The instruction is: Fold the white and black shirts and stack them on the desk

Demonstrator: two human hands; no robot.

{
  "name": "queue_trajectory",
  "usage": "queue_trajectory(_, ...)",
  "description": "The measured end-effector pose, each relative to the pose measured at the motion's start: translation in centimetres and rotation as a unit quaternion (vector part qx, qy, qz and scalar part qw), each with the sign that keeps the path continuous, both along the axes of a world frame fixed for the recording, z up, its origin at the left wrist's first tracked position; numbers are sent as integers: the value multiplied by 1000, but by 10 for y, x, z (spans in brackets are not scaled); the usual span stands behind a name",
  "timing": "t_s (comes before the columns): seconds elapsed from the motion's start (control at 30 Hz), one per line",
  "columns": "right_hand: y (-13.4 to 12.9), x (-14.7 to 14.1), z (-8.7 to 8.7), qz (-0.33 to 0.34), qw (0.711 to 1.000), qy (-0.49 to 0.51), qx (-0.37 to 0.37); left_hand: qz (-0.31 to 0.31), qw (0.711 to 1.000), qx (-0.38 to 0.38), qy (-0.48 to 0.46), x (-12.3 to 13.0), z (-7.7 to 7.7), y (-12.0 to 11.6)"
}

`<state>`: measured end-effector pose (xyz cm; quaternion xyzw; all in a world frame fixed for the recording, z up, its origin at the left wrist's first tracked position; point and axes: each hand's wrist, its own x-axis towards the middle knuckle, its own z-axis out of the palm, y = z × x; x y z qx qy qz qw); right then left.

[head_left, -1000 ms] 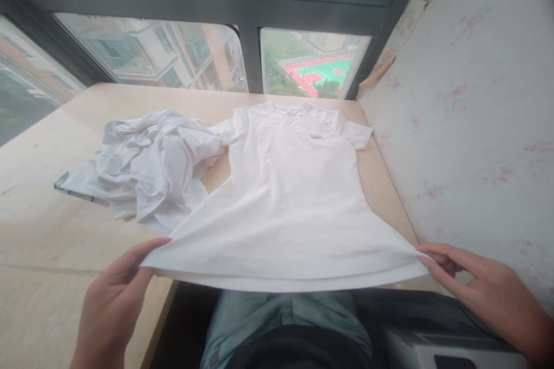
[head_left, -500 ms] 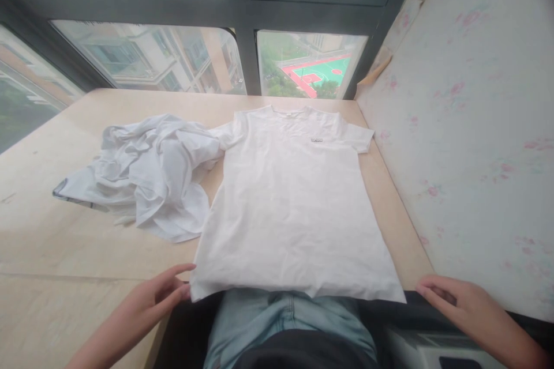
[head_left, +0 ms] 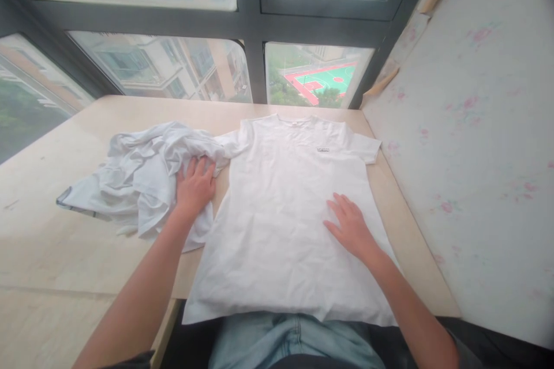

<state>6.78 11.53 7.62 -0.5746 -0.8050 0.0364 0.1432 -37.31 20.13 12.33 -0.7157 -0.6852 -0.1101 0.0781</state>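
A white T-shirt [head_left: 277,230] lies spread on the wooden tabletop, its neckline toward the window and its hem hanging a little over the front edge. Small dark print marks its chest. Left of it is a crumpled heap of white clothing [head_left: 147,176] with a dark-trimmed edge at its left end. My left hand [head_left: 197,184] is over the right side of the heap, fingers spread; whether it presses on the cloth I cannot tell. Over the right half of the T-shirt is my right hand [head_left: 348,225], fingers apart and holding nothing.
The pale wooden tabletop [head_left: 52,242] reaches back to a dark-framed window [head_left: 255,26]. On the right stands a wall with flowered wallpaper [head_left: 489,155], peeling near the window. My jeans [head_left: 294,340] are right below the front edge.
Both hands have left the area beside the hem corners and moved forward: the left to the crumpled heap, the right inward over the T-shirt. The view has shifted slightly.
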Motion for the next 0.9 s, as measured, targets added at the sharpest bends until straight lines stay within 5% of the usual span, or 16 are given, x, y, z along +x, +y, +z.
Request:
queue_trajectory(0.13, 5, 3, -16, 1, 999, -28, 17, 25, 1000, 5, 8, -25, -12, 14)
queue_trajectory(0.33, 20, 9, -18, 11, 999, -40, 29, 42, 999, 17, -15, -49, -7, 43)
queue_trajectory(0.47, 34, 10, -19, 15, 999, -37, 29, 110, 985, 47, -127, -35, 5, 61)
queue_trajectory(0.57, 40, 10, -19, 15, 999, -33, 32, 149, 962, -10, -228, -16, 9, 75)
queue_trajectory(0.7, 38, 13, -21, 18, 999, -28, 34, 165, 941, -50, -292, -1, -4, 97)
queue_trajectory(0.9, 33, 19, -21, 16, 999, -17, 28, 163, 908, -8, -386, 0, -19, 130)
